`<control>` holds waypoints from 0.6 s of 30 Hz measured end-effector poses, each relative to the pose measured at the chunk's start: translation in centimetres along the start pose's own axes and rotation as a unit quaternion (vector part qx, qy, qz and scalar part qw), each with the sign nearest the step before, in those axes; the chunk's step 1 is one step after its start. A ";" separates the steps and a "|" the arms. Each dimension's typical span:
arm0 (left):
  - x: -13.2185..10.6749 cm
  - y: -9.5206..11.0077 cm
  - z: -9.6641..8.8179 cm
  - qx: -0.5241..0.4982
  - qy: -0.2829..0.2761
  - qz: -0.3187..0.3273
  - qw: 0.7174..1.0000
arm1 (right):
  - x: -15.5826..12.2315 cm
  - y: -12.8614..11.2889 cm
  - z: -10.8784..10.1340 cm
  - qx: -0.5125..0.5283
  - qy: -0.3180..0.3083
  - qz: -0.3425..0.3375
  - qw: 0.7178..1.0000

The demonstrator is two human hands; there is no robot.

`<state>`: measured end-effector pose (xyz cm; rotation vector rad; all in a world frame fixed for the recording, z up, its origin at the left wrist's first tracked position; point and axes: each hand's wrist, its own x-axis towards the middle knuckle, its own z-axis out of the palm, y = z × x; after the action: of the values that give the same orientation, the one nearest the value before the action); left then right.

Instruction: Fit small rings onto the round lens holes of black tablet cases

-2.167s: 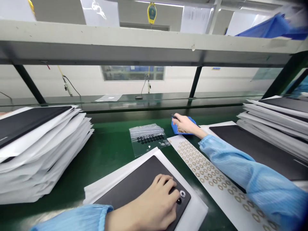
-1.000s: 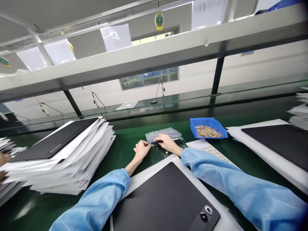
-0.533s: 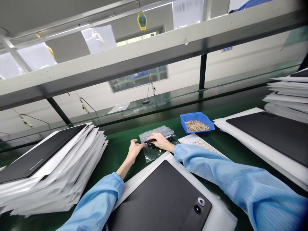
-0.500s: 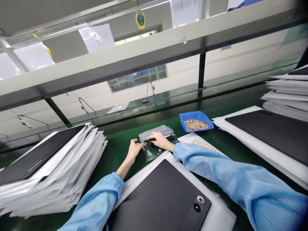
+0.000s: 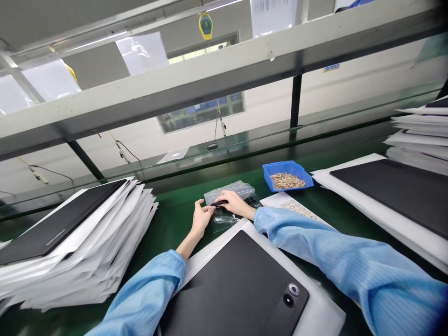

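Mostly clear bag [image 5: 237, 188], black rings [image 5: 250, 200] inside

We are on a factory assembly line: a green belt [image 5: 168, 226] runs past us under a grey overhead rail [image 5: 210, 79], with a yellow tool balancer [image 5: 206, 25] hanging at twelve o'clock. A stack of black panels between white sheets [image 5: 87, 233] stands at nine o'clock, a second stack [image 5: 420, 135] at two o'clock, and one panel [image 5: 238, 284] with two round lens holes lies at six o'clock. Around one o'clock sit a blue tray [image 5: 269, 181] of small rings, a sheet of ring stickers [image 5: 297, 207] and a clear bag [image 5: 238, 189] of black rings, and we wear pale blue smock sleeves [image 5: 332, 252].
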<state>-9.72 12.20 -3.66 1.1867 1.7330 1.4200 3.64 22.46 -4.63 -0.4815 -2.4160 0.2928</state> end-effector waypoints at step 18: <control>-0.3 0.2 -0.4 0.153 0.057 0.037 0.986 | 2.1 -5.6 -7.9 0.037 -0.029 0.039 0.998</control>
<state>-9.86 11.83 -3.37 1.3642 2.0627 1.3163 5.65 18.88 4.38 -0.5408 -2.4371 0.4334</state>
